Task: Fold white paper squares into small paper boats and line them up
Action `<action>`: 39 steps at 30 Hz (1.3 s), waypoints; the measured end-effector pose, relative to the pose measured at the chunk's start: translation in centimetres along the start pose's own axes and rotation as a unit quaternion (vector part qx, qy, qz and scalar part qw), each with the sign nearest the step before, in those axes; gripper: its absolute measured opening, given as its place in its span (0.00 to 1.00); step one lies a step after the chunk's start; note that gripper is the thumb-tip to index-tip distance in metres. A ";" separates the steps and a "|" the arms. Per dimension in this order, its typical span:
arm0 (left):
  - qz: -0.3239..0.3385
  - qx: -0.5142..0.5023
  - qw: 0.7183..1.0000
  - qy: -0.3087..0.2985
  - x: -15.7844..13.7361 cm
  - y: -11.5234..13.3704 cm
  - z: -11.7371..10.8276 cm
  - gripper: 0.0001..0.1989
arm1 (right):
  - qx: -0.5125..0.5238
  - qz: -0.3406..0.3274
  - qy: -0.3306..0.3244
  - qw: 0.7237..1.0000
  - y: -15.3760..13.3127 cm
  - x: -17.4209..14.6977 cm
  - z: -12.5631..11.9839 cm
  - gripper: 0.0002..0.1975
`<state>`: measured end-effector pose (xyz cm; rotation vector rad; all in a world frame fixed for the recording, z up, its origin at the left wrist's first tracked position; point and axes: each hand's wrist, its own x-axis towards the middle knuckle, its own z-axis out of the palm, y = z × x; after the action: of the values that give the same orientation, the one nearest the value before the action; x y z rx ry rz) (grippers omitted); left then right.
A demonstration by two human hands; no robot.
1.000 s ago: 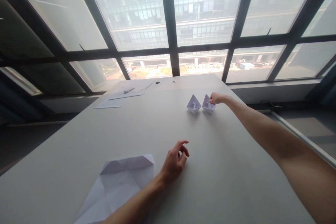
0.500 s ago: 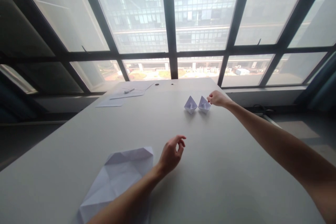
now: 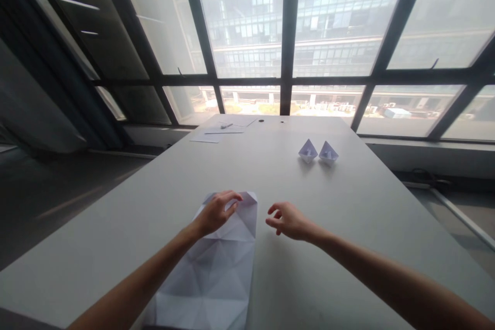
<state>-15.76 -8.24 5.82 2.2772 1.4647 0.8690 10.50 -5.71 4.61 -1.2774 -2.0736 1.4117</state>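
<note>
A large creased sheet of white paper [image 3: 220, 273] lies at the near side of the white table, its far corners folded. Over its far end is my left hand [image 3: 217, 211], fingers apart and curved above the paper; whether they touch it I cannot tell. Just right of the sheet, my right hand [image 3: 289, 220] hovers with loosely bent fingers apart and nothing in them. Farther off on the right stand two folded paper boats, a left one [image 3: 308, 151] and a right one [image 3: 328, 153], side by side.
The white table [image 3: 340, 191] stretches toward tall windows [image 3: 247, 26]. At its far left lie flat paper sheets [image 3: 209, 137] with a small white pen-like item [image 3: 226, 126] on top. Two dark round holes show near the far edge. A dark curtain [image 3: 62, 51] hangs at left.
My right hand has drawn back from beside the paper boats toward the creased sheet. My left hand has moved left, over the sheet's far end. The view has turned left.
</note>
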 end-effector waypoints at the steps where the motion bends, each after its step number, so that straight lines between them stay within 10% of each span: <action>1: -0.010 0.016 1.000 0.021 -1.3 -0.5 0.0 0.09 | -0.026 -0.010 0.029 0.999 -0.1 0.3 1.1 0.16; 12: -0.012 0.093 0.991 0.101 -4.5 0.1 2.7 0.12 | 0.041 -0.073 0.175 0.981 0.4 4.6 6.2 0.12; 23: 0.012 0.077 0.994 0.071 -5.2 -0.3 2.6 0.15 | -0.106 -0.134 0.260 0.951 2.2 4.5 2.2 0.31; 29: 0.018 0.070 0.996 0.058 -4.9 -0.6 2.6 0.15 | 0.022 -0.102 0.227 0.968 5.2 2.9 -1.3 0.31; 39: -0.025 -0.023 0.987 0.154 -4.6 -0.3 2.3 0.17 | 0.141 -0.131 0.158 0.969 3.2 3.0 1.8 0.25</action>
<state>-15.88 -12.05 2.39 2.1333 1.5989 1.2708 9.20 -4.01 0.39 -0.9974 -1.6876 1.2376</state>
